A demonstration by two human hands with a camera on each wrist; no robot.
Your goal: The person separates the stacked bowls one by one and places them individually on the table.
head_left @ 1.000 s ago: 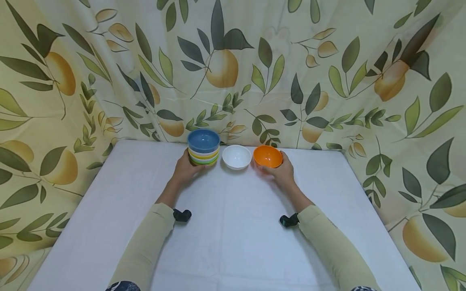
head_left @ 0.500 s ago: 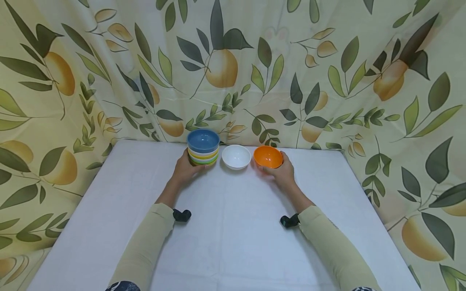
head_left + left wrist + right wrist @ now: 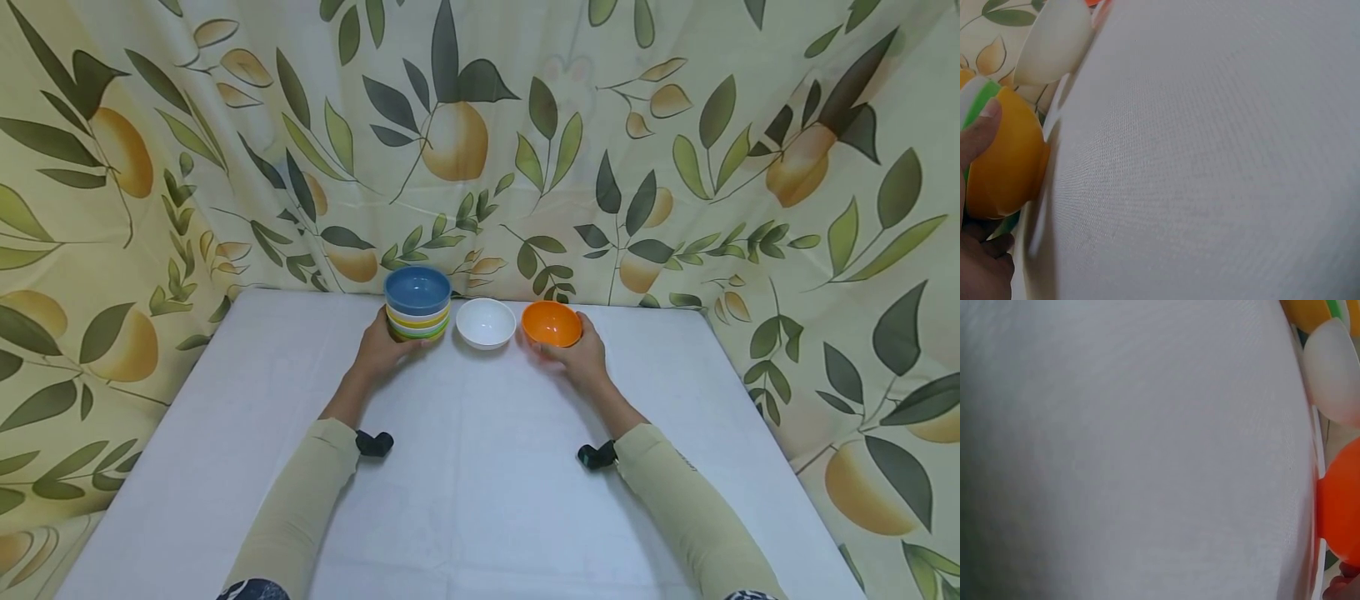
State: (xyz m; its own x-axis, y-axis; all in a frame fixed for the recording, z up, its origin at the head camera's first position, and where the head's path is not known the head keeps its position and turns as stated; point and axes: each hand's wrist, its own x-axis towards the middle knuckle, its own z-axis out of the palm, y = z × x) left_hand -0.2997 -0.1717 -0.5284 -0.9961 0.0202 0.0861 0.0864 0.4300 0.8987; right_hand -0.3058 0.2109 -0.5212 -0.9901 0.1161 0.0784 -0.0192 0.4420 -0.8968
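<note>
Leaf-and-fruit printed fabric (image 3: pixel 675 125) is hung behind and beside a white-covered desk (image 3: pixel 480 467). At the desk's far edge a stack of bowls (image 3: pixel 417 314), topped by a blue bowl (image 3: pixel 417 289), is gripped by the left hand (image 3: pixel 380 350), whose fingers are curled round the stack's lower side. Just beside it a white bowl (image 3: pixel 486 322) is left untouched between the hands. To its right an orange bowl (image 3: pixel 552 323) is held by the right hand (image 3: pixel 579 357), fingers wrapped round its near side. Beige sleeves (image 3: pixel 300 508) are worn on both arms.
</note>
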